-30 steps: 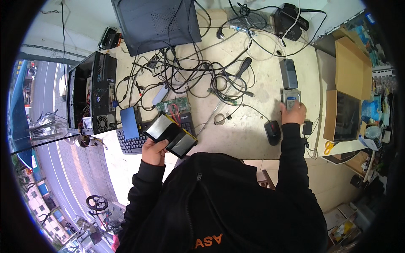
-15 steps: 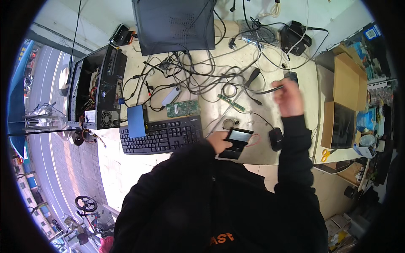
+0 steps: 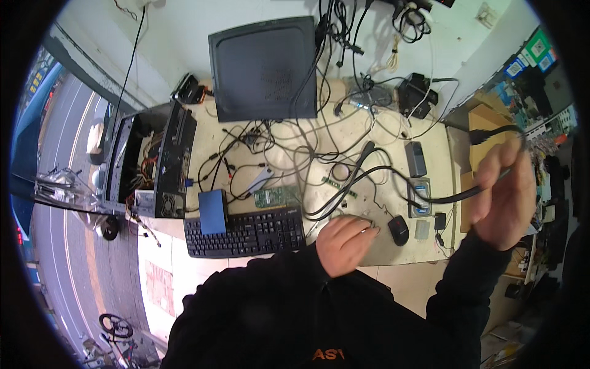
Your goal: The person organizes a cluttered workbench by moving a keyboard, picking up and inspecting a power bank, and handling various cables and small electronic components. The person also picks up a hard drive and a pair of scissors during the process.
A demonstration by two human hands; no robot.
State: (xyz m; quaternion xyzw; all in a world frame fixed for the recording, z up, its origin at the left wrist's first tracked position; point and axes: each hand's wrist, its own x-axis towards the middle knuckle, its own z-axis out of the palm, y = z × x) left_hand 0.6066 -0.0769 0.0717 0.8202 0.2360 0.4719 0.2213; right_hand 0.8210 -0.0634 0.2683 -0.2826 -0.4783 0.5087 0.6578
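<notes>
Raised at the right, past the table's edge, my right hand (image 3: pixel 505 197) is closed around a thick black cable (image 3: pixel 447 198). That cable runs back leftward over the table in loops, and one end shows above my hand. My left hand (image 3: pixel 347 245) is at the table's front edge, between the keyboard (image 3: pixel 251 234) and the black mouse (image 3: pixel 399 230). Its fingers are pressed together; what they hold, if anything, is too small to make out. Just beyond it lie a green memory stick (image 3: pixel 337 186) and more tangled dark cables (image 3: pixel 313 154).
An open computer case (image 3: pixel 175 166) stands at the left, and a dark panel (image 3: pixel 264 74) leans at the back. A blue box (image 3: pixel 212 211) rests on the keyboard, by a green circuit board (image 3: pixel 276 197). A hard drive (image 3: pixel 420 197) and a black adapter (image 3: pixel 415 158) lie at the right.
My right hand has moved right and toward me, pulling the black cable out. My left hand has shifted right; the small black device with a screen no longer shows. The view has tilted up.
</notes>
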